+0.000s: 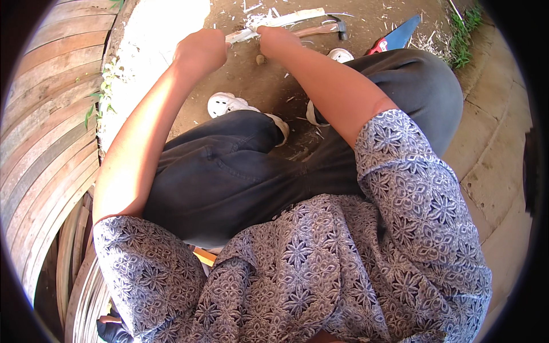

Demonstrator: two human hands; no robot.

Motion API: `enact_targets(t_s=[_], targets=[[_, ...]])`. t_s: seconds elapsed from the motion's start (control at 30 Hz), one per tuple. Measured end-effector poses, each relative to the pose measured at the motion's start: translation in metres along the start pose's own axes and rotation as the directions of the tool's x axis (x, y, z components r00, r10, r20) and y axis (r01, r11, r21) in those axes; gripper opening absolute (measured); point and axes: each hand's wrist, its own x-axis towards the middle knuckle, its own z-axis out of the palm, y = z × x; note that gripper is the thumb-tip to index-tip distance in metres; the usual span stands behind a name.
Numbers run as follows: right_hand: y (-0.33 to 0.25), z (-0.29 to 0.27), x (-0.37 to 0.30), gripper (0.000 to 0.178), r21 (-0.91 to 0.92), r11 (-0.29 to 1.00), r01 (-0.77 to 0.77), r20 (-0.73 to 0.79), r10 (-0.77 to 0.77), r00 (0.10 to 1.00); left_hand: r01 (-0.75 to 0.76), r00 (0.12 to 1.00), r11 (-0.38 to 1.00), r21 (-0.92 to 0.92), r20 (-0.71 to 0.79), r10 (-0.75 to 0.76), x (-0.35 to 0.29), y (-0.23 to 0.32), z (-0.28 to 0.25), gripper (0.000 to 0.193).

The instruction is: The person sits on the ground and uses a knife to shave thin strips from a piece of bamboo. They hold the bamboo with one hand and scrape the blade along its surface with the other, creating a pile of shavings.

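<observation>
Out in front of me, at the top of the head view, both hands are closed. My left hand (201, 50) is a fist around the near end of a pale strip of wood (242, 35). The strip crosses the short gap to my right hand (277, 42), whose curled fingers grip it; the fingertips are partly hidden. Just beyond my right hand lies a longer whittled pale piece of wood (297, 17), and whether it joins the strip I cannot tell. A hammer (318, 30) with a wooden handle rests on the dirt right of that hand, touched by neither hand.
A handsaw (400, 34) with a blue blade and red handle lies beyond my right knee. Pale shavings litter the dirt ground (246, 74). My white shoes (227, 105) are below my hands. Curved wooden slats (57, 91) stand at left; paving (492, 148) runs along the right.
</observation>
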Motion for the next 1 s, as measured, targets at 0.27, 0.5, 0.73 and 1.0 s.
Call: enact_targets(t_s=[0.27,0.5,0.73,1.0], targets=[[0.016,0.007,0.010,0.036,0.159,0.981,0.106,-0.164,-0.080,0.983,0.007,1.000,0.999,0.042,-0.002,-0.007,-0.001,0.003,-0.003,0.035],[-0.007,-0.023,-0.035,0.036,0.056,0.979,0.198,-0.068,-0.194,0.979,-0.056,0.997,0.984,0.171,-0.052,0.066,0.003,0.005,0.003,0.031],[-0.003,-0.023,-0.061,0.035,-0.010,0.987,0.160,-0.094,-0.160,0.983,-0.123,0.985,0.946,0.299,-0.078,0.152,-0.006,0.015,0.002,0.022],[-0.013,-0.023,-0.060,0.033,-0.083,0.983,0.165,-0.112,-0.174,0.978,-0.119,0.984,0.958,0.259,-0.098,0.148,0.001,0.002,0.014,0.026]])
